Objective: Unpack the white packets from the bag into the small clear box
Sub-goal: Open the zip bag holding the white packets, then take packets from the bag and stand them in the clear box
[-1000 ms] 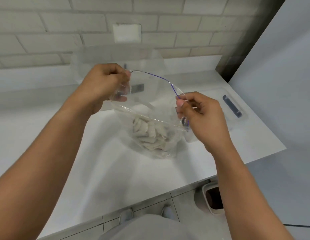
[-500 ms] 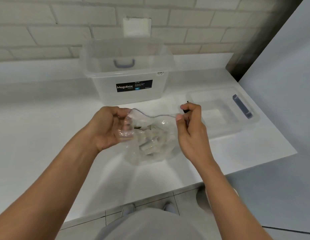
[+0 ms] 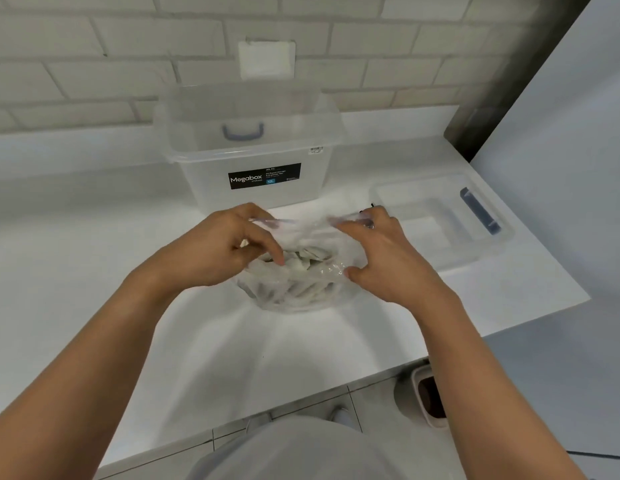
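A clear plastic bag (image 3: 294, 296) sits slumped on the white counter (image 3: 94, 271), its mouth pulled wide. Several white packets (image 3: 303, 259) lie heaped inside it. My left hand (image 3: 225, 251) grips the left side of the bag's rim with curled fingers, one fingertip dipping towards the packets. My right hand (image 3: 377, 254) holds the right side of the rim, thumb pressed on the bag's near edge. The rim between my hands is blurred. Just behind the bag stands the clear Megabox box (image 3: 253, 155), open, with nothing visible inside.
A shallow clear lid (image 3: 436, 209) with a blue clip lies upside down to the right of the bag. A brick wall runs behind the box. The counter ends at right near a grey panel. A small bin (image 3: 428, 396) stands on the floor below.
The bag came down from in front of the box onto the counter and slumped. Both hands lowered with it and now spread its mouth apart.
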Motion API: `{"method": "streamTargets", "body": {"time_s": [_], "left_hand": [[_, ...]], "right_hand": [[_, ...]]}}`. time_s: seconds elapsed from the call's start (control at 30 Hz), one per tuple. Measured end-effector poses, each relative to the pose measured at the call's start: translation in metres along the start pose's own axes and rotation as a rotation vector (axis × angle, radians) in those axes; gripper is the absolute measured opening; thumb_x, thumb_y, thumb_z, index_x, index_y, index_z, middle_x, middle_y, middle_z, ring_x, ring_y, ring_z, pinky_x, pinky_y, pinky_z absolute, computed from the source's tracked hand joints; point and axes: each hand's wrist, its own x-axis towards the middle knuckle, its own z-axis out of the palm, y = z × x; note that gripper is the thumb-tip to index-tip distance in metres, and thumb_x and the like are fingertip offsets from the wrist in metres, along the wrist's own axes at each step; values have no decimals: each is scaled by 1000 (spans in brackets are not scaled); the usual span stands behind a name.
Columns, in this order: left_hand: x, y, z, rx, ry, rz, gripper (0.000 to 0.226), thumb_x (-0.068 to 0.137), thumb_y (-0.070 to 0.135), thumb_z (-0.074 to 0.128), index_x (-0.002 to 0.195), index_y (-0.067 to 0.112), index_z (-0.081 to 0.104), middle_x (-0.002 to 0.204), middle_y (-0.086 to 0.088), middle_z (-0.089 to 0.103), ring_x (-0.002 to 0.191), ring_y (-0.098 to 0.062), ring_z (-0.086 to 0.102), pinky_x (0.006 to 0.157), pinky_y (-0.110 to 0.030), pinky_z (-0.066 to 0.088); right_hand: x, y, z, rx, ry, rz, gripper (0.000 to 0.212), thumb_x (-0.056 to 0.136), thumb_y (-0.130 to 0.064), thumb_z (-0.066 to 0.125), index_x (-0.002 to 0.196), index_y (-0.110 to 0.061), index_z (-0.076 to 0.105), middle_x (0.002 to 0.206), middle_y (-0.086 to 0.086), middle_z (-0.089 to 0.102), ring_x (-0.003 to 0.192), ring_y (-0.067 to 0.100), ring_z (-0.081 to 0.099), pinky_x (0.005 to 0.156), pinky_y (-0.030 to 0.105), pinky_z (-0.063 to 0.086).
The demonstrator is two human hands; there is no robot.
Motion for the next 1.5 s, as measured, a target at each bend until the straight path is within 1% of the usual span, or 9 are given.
{"method": "streamTargets", "body": {"time_s": [0.13,0.3,0.43,0.57,0.77,0.93,1.17,1.33,1.5], "left_hand": [[10,-6,1,202,-70,-145,66,85,27,79,144,31,51,132,8,46,92,-8,56,76,-16,39],[10,11,-3,114,185,-86,90,77,18,84,152,30,35,130,19,31,90,-7,52,69,-5,41],[5,19,1,111,304,-33,93,75,16,85,151,34,35,131,19,33,89,-8,49,70,-11,41],[-2,11,25,64,325,-137,81,76,21,85,146,31,45,124,19,41,84,0,55,70,-9,42],[-9,-1,61,-963,292,-605,8,89,8,71,96,13,71,105,-12,70,81,-21,67,72,-35,61],[-2,-11,57,-1340,161,-773,16,94,9,65,83,14,55,74,-8,52,57,-22,52,66,-37,54],[-8,-14,65,-139,230,-280,44,85,22,78,115,27,45,78,11,51,67,-3,53,62,-15,41],[-4,-17,71,34,438,-195,20,100,40,55,103,23,66,104,5,50,85,-15,56,71,-32,47],[1,-6,71,213,589,-162,25,100,42,56,102,24,72,115,6,50,108,-16,43,59,-30,42]], "right_hand": [[5,-14,-1,-64,-64,65,118,75,-6,74,151,-59,1,135,-1,25,112,24,45,78,32,46],[6,-23,-15,-49,65,33,123,76,8,64,151,-57,-8,121,-2,28,64,14,48,48,24,35],[4,-20,-17,-29,162,-21,117,75,9,59,156,-51,0,115,-3,30,67,9,44,51,17,30],[0,-9,-3,74,203,55,81,81,3,52,153,-33,37,120,1,47,98,22,55,76,25,39],[-7,-9,43,414,179,276,15,96,-31,58,108,-30,66,82,-10,59,78,4,58,73,26,40],[-6,2,70,351,255,242,15,92,-34,69,96,-27,55,101,-11,51,71,5,59,75,33,49],[-4,11,65,404,105,197,64,65,-48,92,108,-25,51,122,-12,38,102,6,50,87,30,48],[-11,12,62,43,245,-18,46,69,-37,92,103,-22,66,145,2,39,123,26,46,96,42,51],[-21,-12,52,-198,671,-372,16,80,-12,82,90,-15,70,119,9,61,103,33,56,81,44,46]]}}
